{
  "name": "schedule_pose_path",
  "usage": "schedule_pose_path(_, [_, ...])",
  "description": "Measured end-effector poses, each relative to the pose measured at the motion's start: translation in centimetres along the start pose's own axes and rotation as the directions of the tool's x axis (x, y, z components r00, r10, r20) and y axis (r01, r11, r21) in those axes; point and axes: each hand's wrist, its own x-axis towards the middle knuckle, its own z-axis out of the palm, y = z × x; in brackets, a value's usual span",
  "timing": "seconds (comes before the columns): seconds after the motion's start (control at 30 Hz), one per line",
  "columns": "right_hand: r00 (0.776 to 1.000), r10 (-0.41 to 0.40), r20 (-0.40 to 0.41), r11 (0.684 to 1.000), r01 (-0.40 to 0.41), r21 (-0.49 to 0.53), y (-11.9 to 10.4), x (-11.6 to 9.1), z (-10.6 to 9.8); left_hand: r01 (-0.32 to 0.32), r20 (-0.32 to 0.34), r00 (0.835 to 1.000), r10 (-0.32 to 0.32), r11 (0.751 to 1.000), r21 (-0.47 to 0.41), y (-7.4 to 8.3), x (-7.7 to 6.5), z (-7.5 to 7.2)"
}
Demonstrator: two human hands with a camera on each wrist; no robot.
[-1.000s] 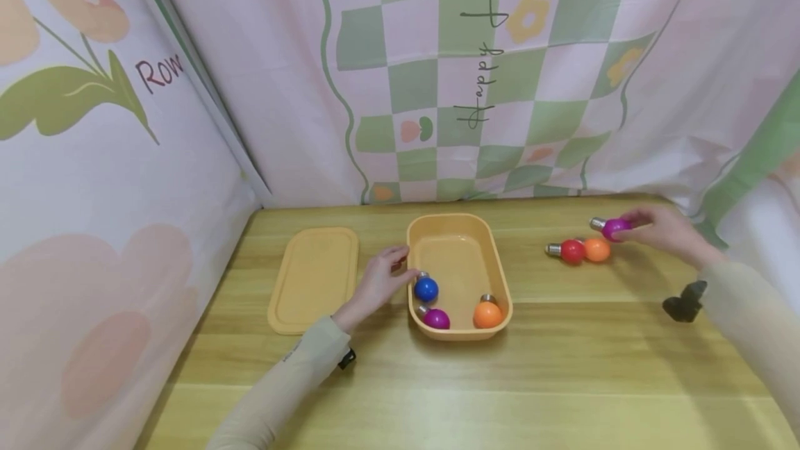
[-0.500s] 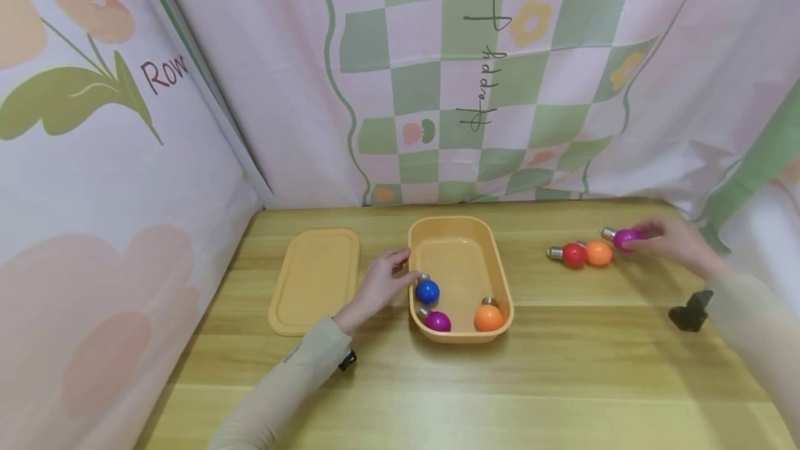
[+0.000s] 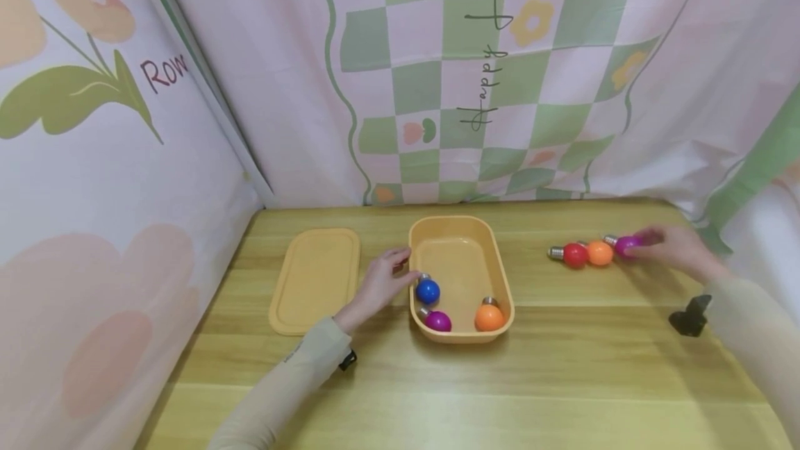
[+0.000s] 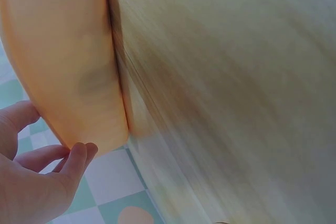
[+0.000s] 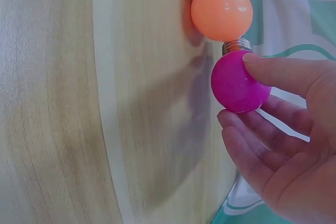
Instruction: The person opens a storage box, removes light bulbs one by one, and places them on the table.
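Note:
At the right of the table, my right hand (image 3: 675, 250) pinches a purple light bulb (image 5: 236, 83) by its round globe. Its metal screw base points left, beside an orange bulb (image 3: 600, 253). A red bulb (image 3: 575, 255) lies to the left of the orange one. My left hand (image 3: 378, 283) holds the left rim of a yellow plastic container (image 3: 465, 337), thumb over the edge and fingers bent against the outside wall. Inside the container are a blue bulb (image 3: 428, 291), another purple bulb (image 3: 439, 321) and another orange bulb (image 3: 489, 318).
A flat yellow lid (image 3: 315, 280) lies on the wooden table (image 3: 437, 394), left of the container. Behind the table hangs a checked curtain (image 3: 462, 103). A printed cloth (image 3: 125, 228) closes off the left side.
The right hand has lowered the purple bulb and shifted it slightly right, into line with the orange and red bulbs. The left hand stays at the container's rim.

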Motion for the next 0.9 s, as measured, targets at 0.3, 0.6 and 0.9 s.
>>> schedule_pose_path(0.3, [1.000, -0.014, 0.012, 1.000, 0.014, -0.008, 0.16, 0.02, 0.32, 0.021, 0.005, 1.000, -0.021, 1.000, 0.007, -0.01, 0.09, 0.02])
schedule_pose_path(0.6, [0.999, 0.001, 0.048, 1.000, 0.000, -0.020, 0.18, -0.08, 0.47, 0.027, 0.007, 1.000, -0.027, 1.000, 0.015, -0.10, 0.21, 0.04])
schedule_pose_path(0.9, [0.998, -0.001, 0.065, 1.000, 0.003, -0.025, 0.23, -0.08, 0.47, 0.035, 0.015, 0.999, -0.036, 0.999, 0.012, 0.00, 0.13, 0.01])
